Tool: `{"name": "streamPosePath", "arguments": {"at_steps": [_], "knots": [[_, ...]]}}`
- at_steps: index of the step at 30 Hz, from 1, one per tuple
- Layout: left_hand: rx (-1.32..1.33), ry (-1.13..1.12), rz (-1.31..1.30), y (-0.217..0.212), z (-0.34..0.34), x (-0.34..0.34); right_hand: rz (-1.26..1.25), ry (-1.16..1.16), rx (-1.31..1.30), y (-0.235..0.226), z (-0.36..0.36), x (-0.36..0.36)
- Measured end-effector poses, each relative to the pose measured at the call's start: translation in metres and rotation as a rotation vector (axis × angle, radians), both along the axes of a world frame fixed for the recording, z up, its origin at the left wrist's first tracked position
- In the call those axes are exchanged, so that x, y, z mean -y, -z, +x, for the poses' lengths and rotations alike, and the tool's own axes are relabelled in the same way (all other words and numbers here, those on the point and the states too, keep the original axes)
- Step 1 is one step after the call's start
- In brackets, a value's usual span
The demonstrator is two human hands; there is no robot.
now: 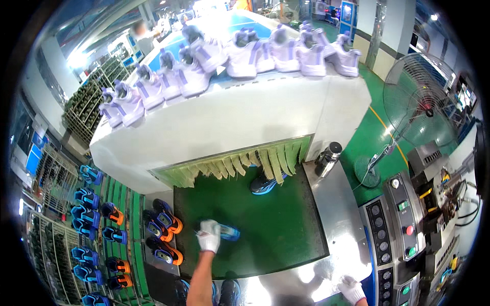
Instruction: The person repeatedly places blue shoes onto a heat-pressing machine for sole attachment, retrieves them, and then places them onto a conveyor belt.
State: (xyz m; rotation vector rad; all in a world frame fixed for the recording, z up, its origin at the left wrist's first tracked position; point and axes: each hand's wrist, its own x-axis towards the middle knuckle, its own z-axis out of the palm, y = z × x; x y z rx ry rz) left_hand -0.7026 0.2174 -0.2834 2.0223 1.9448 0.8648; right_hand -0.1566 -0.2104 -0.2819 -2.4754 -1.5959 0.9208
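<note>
My left hand (208, 235), in a white glove, is closed on a blue shoe (229, 232) over the green conveyor belt (275, 224). The glove hides part of the shoe and is slightly blurred. At the lower right, my right hand (352, 289), also gloved in white, is by the metal table edge (334, 265). Its fingers are slightly apart and nothing shows in them. A dark shoe with a blue sole (262, 184) sits on the belt, partly under the fabric strip curtain (229, 166) of a white machine housing (224, 122).
Lavender sneakers (242, 56) line the housing top. Dark shoes with orange soles (163, 224) and blue shoes (87, 217) stand on green racks at left. A steel flask (328, 159) stands right of the belt. Further right are a control panel (403, 219) and a standing fan (423, 102).
</note>
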Motion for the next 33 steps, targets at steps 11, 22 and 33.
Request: {"name": "streamPosePath", "arguments": {"at_steps": [11, 22, 33], "knots": [[0.36, 1.302, -0.339, -0.17, 0.356, 0.229, 0.589, -0.002, -0.161, -0.147, -0.071, -0.083], [0.714, 1.579, -0.335, -0.322, 0.615, 0.374, 1.514, 1.444, -1.257, -0.286, 0.03, 0.22], [0.129, 1.678, -0.482, -0.213, 0.925, 0.621, 1.892, 2.032, -0.724, -0.232, 0.033, 0.349]]}}
